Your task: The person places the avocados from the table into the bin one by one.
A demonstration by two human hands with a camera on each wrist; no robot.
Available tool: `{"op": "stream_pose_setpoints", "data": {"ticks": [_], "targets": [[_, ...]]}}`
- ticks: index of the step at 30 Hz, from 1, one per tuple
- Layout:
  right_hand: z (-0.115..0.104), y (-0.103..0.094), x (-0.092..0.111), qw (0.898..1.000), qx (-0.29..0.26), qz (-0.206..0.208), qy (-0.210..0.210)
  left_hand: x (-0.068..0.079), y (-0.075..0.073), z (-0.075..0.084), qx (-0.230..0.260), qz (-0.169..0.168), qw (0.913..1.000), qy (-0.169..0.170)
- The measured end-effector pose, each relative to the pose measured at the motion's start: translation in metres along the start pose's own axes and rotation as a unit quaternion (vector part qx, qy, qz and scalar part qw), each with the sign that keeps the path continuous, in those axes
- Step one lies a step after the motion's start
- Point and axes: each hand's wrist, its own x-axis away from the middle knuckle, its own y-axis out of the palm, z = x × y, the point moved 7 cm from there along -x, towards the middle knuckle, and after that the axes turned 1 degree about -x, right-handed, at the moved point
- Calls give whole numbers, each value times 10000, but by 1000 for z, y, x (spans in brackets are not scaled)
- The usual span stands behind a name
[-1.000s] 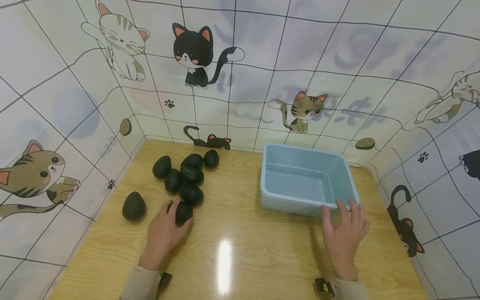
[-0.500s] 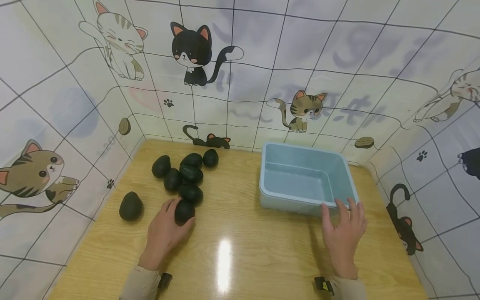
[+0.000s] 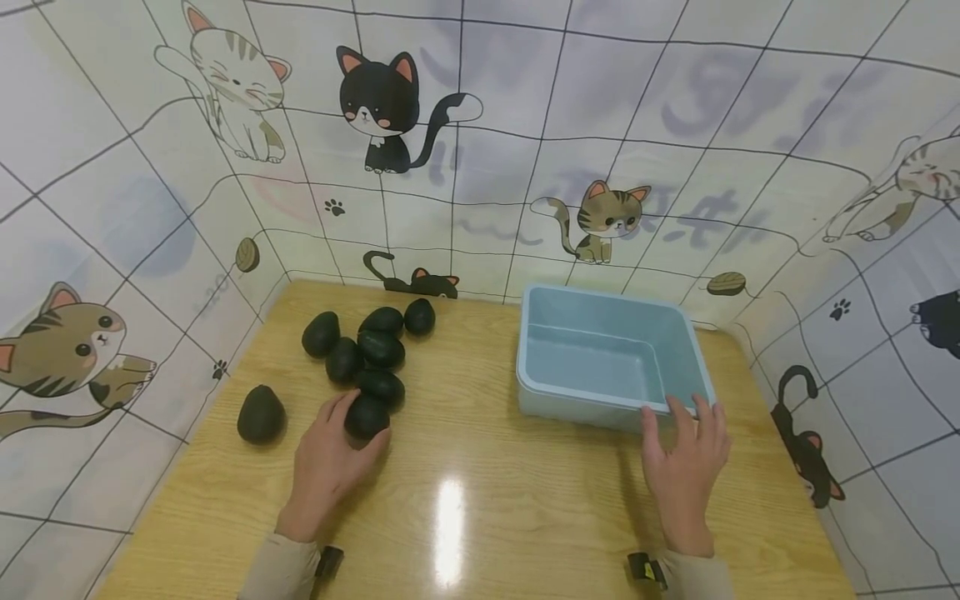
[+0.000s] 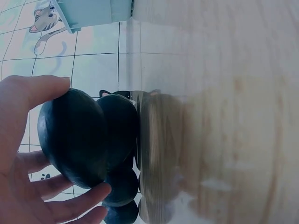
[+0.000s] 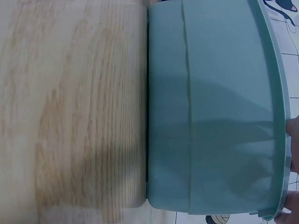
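Observation:
My left hand [image 3: 330, 458] holds a dark green avocado [image 3: 367, 419], thumb on one side and fingers curled round the other. In the left wrist view this avocado [image 4: 72, 137] overlaps the others behind it. Just beyond it lies a cluster of several more avocados [image 3: 382, 350], and a single avocado [image 3: 261, 414] stands apart to the left. My right hand [image 3: 686, 475] rests its fingertips on the near right rim of a light blue plastic bin [image 3: 577, 396], fingers mostly straight. In the right wrist view, fingertips [image 5: 293, 133] show at the rim.
Bin and avocados stand on a light wooden table [image 3: 480, 517] with a bright reflection near its front. Walls covered in cat-patterned sheeting [image 3: 487, 150] close in the back and both sides. The bin's floor [image 3: 592, 362] is bare.
The avocado in my left hand has shifted slightly away from me, nearer the cluster. My right hand stays at the bin's rim. The head view has drifted a little.

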Motion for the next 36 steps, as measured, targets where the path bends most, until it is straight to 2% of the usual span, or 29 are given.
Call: {"op": "stream_pose_setpoints", "data": {"ticks": [8, 15, 28, 32, 36], "targets": [[1, 0, 1, 9999, 1, -114, 50, -1, -7, 2, 182, 430, 9989, 109], [3, -1, -1, 9996, 38, -239, 120, -1, -11, 6, 236, 553, 9981, 142], [1, -6, -3, 9996, -78, -219, -131, -1, -15, 11, 349, 763, 9961, 276], [5, -5, -4, 9993, -125, -327, 92, -3, -14, 13, 360, 736, 9962, 307], [13, -9, -8, 9962, -343, -335, 730, -6, -14, 16, 372, 699, 9964, 318]]}}
